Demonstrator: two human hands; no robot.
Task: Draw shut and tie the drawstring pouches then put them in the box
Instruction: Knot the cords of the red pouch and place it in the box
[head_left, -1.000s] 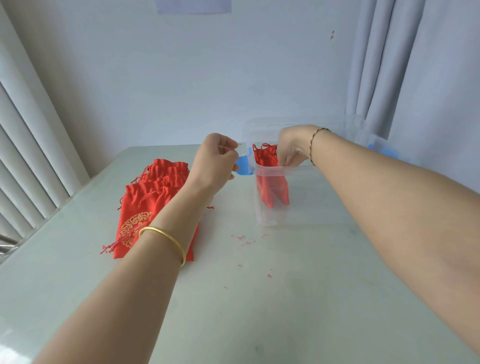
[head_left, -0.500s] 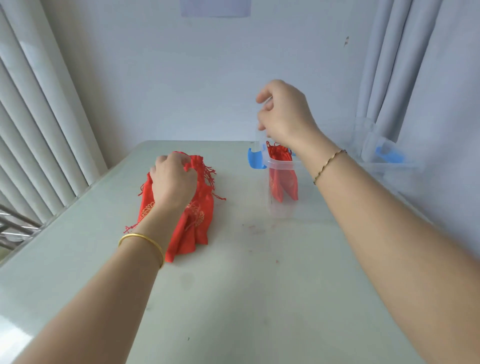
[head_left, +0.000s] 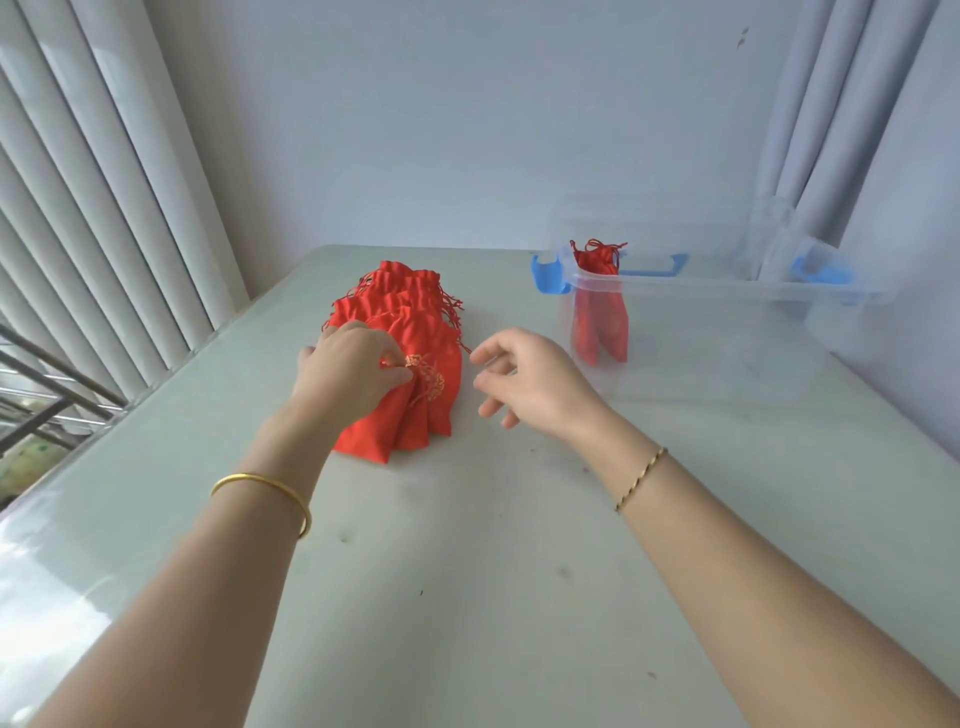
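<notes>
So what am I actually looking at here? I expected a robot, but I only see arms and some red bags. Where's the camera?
There is no robot in this one: a person does the job with bare hands. The single camera sits on their head, looking forward and down, which is why both forearms reach in from the bottom edge. On the pale table lies a pile of red drawstring pouches. The left hand pinches the top pouch, the one with gold embroidery. The right hand hovers open just beside the pile, holding nothing. Further right stands a clear plastic box with blue latches; red pouches already stand inside its left end. The job is to tie each pouch shut and put it in that box.
</notes>
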